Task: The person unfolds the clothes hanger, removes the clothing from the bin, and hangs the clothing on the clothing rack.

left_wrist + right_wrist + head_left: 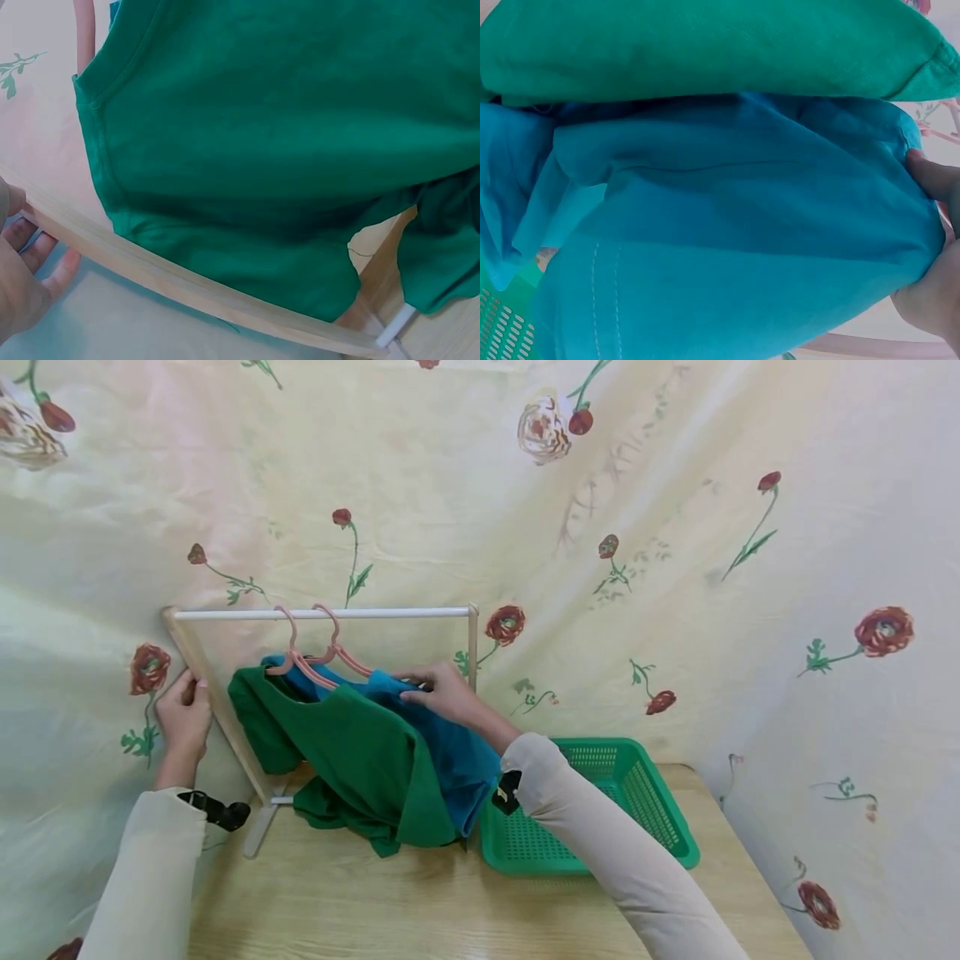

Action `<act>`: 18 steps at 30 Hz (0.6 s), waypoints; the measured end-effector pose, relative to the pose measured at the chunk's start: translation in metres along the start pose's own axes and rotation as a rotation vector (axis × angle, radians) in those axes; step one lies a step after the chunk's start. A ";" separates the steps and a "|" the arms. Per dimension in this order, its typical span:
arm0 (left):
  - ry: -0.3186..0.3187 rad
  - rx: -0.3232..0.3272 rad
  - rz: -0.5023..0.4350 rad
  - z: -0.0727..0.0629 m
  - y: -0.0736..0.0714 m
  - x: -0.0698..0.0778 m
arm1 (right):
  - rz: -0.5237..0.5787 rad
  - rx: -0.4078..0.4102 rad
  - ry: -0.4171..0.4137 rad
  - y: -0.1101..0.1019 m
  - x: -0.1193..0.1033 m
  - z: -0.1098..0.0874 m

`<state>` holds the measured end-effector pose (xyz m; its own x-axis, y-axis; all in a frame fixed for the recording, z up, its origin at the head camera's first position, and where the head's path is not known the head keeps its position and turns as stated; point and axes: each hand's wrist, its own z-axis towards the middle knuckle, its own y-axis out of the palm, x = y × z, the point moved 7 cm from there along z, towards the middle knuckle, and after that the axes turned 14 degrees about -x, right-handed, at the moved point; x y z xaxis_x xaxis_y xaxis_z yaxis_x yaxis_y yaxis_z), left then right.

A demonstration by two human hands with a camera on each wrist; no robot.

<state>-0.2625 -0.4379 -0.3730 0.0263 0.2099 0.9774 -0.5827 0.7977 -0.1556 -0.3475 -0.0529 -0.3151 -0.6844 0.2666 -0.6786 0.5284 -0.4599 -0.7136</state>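
A small clothes rack [405, 612], with a white top bar and wooden side posts, stands on the table. Two pink hangers hang from the bar; the front hanger [292, 635] carries a green shirt [360, 735], the rear hanger [334, 631] a blue shirt [457, 760]. My left hand [183, 714] grips the left wooden post [172, 281], fingers behind it in the left wrist view. At the blue shirt's right shoulder, my right hand [447, 693] pinches the fabric between thumb [934, 176] and fingers. The green shirt covers much of the blue one.
A green plastic basket [686, 835] sits on the wooden table [337, 902] to the right of the rack, partly behind my right sleeve. Flower-patterned cloth [675, 485] hangs close behind the rack and along the left side.
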 end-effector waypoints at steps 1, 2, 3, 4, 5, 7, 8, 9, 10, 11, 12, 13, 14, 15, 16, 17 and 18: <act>0.008 0.003 0.009 0.000 0.000 0.000 | -0.003 -0.003 0.002 0.000 -0.001 -0.001; 0.012 0.007 0.008 -0.001 0.000 0.000 | -0.003 -0.006 0.007 0.001 -0.001 -0.001; 0.016 0.010 0.003 -0.001 0.000 0.000 | -0.004 -0.009 0.011 0.001 -0.002 -0.002; 0.020 0.017 0.004 -0.001 0.000 0.000 | -0.007 -0.012 0.012 0.001 -0.003 -0.002; 0.021 0.022 0.004 -0.001 0.000 0.000 | -0.009 -0.014 0.014 0.001 -0.004 -0.002; 0.024 0.032 0.001 -0.001 0.000 0.001 | -0.016 -0.023 0.014 0.001 -0.006 -0.003; 0.021 0.040 -0.014 -0.001 0.000 0.001 | -0.019 -0.027 0.015 0.002 -0.006 -0.003; 0.022 0.048 -0.013 -0.002 0.000 0.001 | -0.023 -0.033 0.016 0.002 -0.007 -0.003; 0.022 0.054 -0.004 -0.002 0.000 0.001 | -0.025 -0.038 0.016 0.002 -0.008 -0.004; 0.020 0.062 -0.008 -0.003 0.000 0.002 | -0.023 -0.043 0.021 0.002 -0.008 -0.004; 0.020 0.071 -0.004 -0.003 0.000 0.002 | -0.020 -0.047 0.023 0.001 -0.009 -0.004; 0.014 0.078 -0.006 -0.004 0.000 0.003 | -0.017 -0.050 0.028 0.001 -0.009 -0.004; 0.008 0.081 0.006 -0.005 0.000 0.003 | -0.014 -0.053 0.033 0.001 -0.010 -0.005; 0.002 0.085 0.020 -0.006 0.000 0.003 | -0.013 -0.056 0.038 0.000 -0.010 -0.005; -0.006 0.086 0.030 -0.007 -0.001 0.004 | -0.013 -0.058 0.041 0.000 -0.011 -0.005; -0.013 0.087 0.035 -0.007 -0.001 0.005 | -0.014 -0.061 0.043 -0.001 -0.011 -0.006; -0.021 0.088 0.041 -0.008 -0.001 0.005 | -0.017 -0.063 0.042 -0.001 -0.013 -0.006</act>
<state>-0.2555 -0.4327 -0.3689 -0.0157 0.2290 0.9733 -0.6522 0.7355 -0.1836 -0.3366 -0.0506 -0.3066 -0.6725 0.3099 -0.6721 0.5485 -0.4009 -0.7338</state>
